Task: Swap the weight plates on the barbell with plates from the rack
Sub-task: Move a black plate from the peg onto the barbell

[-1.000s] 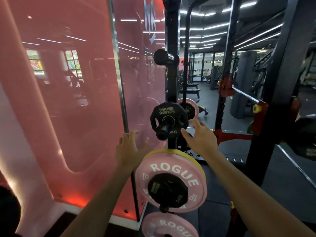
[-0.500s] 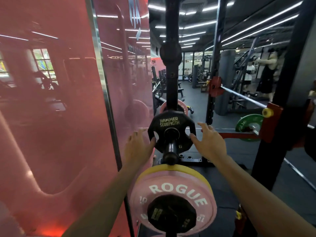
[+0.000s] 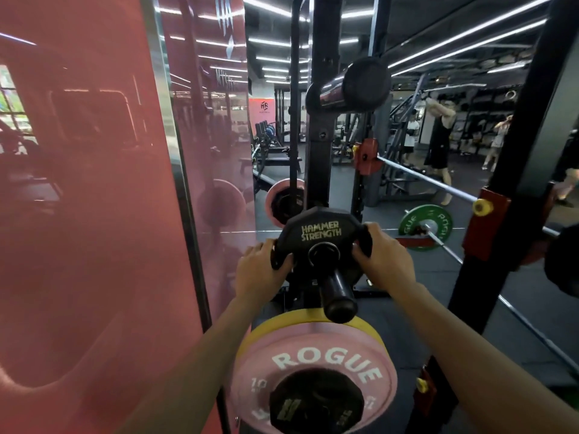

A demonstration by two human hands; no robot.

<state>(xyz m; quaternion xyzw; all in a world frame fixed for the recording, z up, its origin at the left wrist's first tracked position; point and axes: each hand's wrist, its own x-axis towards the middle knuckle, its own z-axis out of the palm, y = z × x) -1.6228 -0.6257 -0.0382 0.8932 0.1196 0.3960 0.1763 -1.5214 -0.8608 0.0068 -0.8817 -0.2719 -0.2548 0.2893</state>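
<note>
Nearest the camera, low in the view, a pink ROGUE plate (image 3: 313, 368) hangs on a lower storage peg, with a smaller black plate (image 3: 315, 402) in front of it and a yellow plate (image 3: 360, 327) showing behind its top edge. Both bare forearms reach up past it.

Just above, the black Hammer Strength plate (image 3: 322, 236) sits on a black storage peg (image 3: 336, 289) of the rack upright (image 3: 322, 126) — the peg's end juts toward the camera through the plate's centre hole. The left hand (image 3: 261, 270) is closed around the plate's left edge, thumb over the front rim. The right hand (image 3: 383, 256) is closed around the right edge, fingers curled into a grip slot. The plate is upright, facing the camera.

Higher on the same upright another peg (image 3: 351, 86) sticks out bare. To the left stands a glossy red wall panel (image 3: 81, 214).

Farther back on the right, the barbell (image 3: 426, 180) rests across red hooks (image 3: 366, 155) of the rack, and behind it a green plate (image 3: 426, 225) sits on another bar lying on the floor. A second pink plate (image 3: 282, 202) hangs behind the upright. In the far background — blurred — a few people stand among machines.
</note>
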